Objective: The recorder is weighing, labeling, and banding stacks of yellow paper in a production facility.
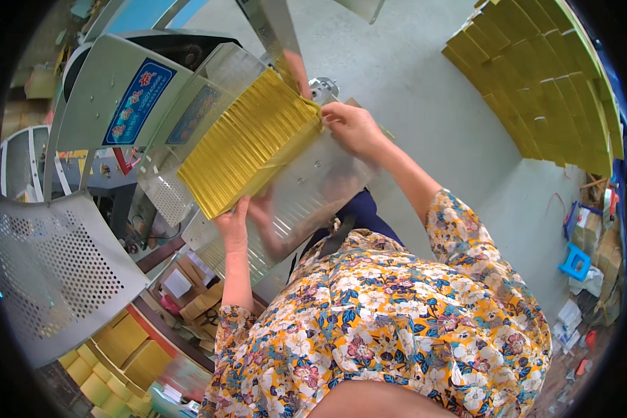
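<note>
Grey concrete floor [425, 90] and sheet-metal machinery fill a workshop seen from above the head of a person in a flowered blouse [390, 327]. Nearest, at the lower left, an open crate [122, 348] holds squared bundles of yellow paper packed side by side, and beside it a cardboard box [195, 296] holds smaller boxes and scraps. Above the blouse, both hands work at a sloped, shiny metal tray [306, 195] on the machine. A long fanned stack of thin yellow paper sheets [247, 143] lies slantwise on this tray, running from its lower left edge up toward its upper right corner. The left hand [235, 226] cups the stack's lower end, fingers curled up against it. The right hand [352, 125] pinches the upper end, fingers closed on the sheets. In my judgement, the stack could slip down the slick slope or fan apart if either grip loosens, since only the two ends are supported; loose sheets could also slide off the tray's open edge. To the left stand a perforated metal guard [56, 272] and a grey machine housing [111, 90] bearing blue labels. Farthest away, at the upper right, a large curved wall of stacked yellow paper bundles [536, 76] stands on the floor, with a small blue stool [575, 261] and litter nearby.
</note>
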The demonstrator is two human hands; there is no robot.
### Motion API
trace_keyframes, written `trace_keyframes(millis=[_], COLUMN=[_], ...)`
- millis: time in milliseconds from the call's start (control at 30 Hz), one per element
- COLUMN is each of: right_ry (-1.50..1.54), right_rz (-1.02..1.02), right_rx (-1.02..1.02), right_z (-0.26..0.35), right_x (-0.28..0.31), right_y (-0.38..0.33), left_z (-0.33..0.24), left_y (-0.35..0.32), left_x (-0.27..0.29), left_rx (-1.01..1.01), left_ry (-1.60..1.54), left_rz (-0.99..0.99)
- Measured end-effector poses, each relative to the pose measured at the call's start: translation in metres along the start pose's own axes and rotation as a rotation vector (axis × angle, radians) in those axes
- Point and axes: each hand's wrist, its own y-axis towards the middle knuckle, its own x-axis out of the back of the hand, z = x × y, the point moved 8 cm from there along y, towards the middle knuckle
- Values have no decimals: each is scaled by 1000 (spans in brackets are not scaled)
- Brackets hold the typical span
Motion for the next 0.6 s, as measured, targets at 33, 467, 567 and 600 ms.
trace_keyframes(millis=[33, 467, 567, 600], right_ry=[87, -42, 37, -13], right_rz=[75, 501, 681, 773], right_rx=[-48, 55, -235, -257], right_z=[-4, 68, 43, 43], right_x=[-14, -36, -51, -54], right_y=[0, -2, -5, -6], left_z=[-1, -48, -33, -21], left_y=[-1, -6, -27, -30], left_x=[1, 45, 44, 43], left_rx=[-4, 294, 514, 546], left_ry=[7, -21, 22, 62], left_rz=[7, 46, 56, 59])
